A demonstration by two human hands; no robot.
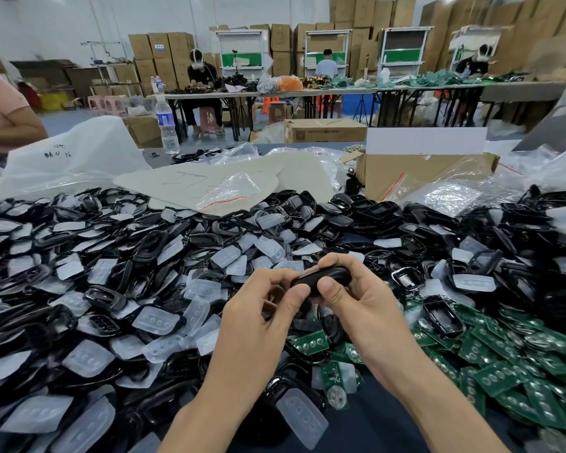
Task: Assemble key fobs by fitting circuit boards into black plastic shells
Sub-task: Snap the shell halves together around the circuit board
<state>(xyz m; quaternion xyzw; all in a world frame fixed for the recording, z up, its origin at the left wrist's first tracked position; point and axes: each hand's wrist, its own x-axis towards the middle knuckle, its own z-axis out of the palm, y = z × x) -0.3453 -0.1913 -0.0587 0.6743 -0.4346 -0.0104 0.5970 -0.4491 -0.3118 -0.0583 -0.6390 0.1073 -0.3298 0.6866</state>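
Note:
Both hands hold one black key fob shell (321, 278) above the table's middle. My left hand (268, 305) pinches its left end between thumb and fingers. My right hand (350, 289) wraps the right end, thumb pressed on the near side. The shell's inside is hidden from me. Below the hands lie green circuit boards (307, 344), and a large heap of them (517, 361) spreads at the right. Loose black shells (105, 297) and translucent rubber button pads (156, 320) cover the table to the left and behind.
A cardboard box (415, 173) and clear plastic bags (229, 188) sit behind the pile. A water bottle (167, 124) stands at the back left. Another person's arm (4, 119) shows at the far left. Other workers sit at distant tables.

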